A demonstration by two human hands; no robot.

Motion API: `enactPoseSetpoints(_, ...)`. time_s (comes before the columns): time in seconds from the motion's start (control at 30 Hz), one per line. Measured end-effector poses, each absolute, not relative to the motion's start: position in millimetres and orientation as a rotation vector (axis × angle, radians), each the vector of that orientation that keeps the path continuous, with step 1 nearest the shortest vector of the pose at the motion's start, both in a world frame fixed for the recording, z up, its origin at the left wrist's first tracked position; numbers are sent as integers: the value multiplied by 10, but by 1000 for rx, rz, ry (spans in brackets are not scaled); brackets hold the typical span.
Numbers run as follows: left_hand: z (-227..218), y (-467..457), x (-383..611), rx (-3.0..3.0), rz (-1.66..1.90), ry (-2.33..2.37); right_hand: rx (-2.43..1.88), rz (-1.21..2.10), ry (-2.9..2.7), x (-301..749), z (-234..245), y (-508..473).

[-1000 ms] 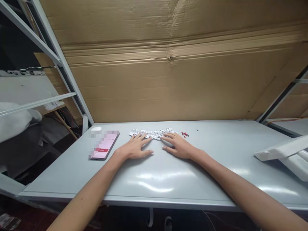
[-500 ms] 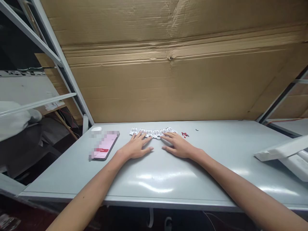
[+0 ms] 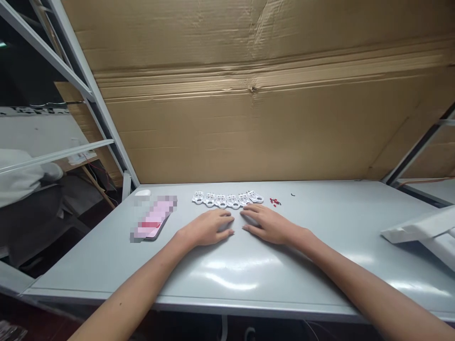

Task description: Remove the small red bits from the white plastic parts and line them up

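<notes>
Several small white plastic parts [image 3: 221,201], each with a ring-shaped end, lie side by side in a curved row near the back of the grey table. My left hand [image 3: 210,227] rests palm down just in front of the row, fingers stretched and holding nothing. Beside it my right hand [image 3: 267,223] also lies palm down, fingers apart, its fingertips close to the row's right part; whether they touch it I cannot tell. Just right of the row sits a small cluster of red and black bits [image 3: 275,202].
A phone with a pink screen [image 3: 156,220], partly blurred, lies on the left, and a white rounded case [image 3: 142,193] is behind it. White foam-like pieces [image 3: 419,225] stand at the right. A cardboard sheet [image 3: 227,137] walls the back. One tiny dark piece [image 3: 293,194] lies at the back.
Both hands have drawn back toward me, off the row of white parts, which now shows more fully. The left fingers have come closer together. The parts keep their places.
</notes>
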State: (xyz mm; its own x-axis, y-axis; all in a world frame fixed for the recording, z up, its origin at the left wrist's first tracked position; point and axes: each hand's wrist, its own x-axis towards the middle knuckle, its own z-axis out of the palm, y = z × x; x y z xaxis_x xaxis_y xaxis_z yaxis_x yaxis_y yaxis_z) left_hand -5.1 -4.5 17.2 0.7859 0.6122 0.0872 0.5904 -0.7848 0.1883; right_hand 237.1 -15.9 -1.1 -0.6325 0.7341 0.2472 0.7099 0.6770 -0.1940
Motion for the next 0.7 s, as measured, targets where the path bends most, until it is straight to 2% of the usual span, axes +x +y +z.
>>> enactPoseSetpoints(0.27,177,-28,-64,2841,228,947,-1120,68,-2560,2351,-1,-159)
enactPoseSetpoints(0.47,173,31,-87,2846,333,926,-1008,238,-2563,2355,40,-173)
enactPoseSetpoints(0.7,37,344,-309,2751,632,1511,-1093,286,-2611,2343,49,-220)
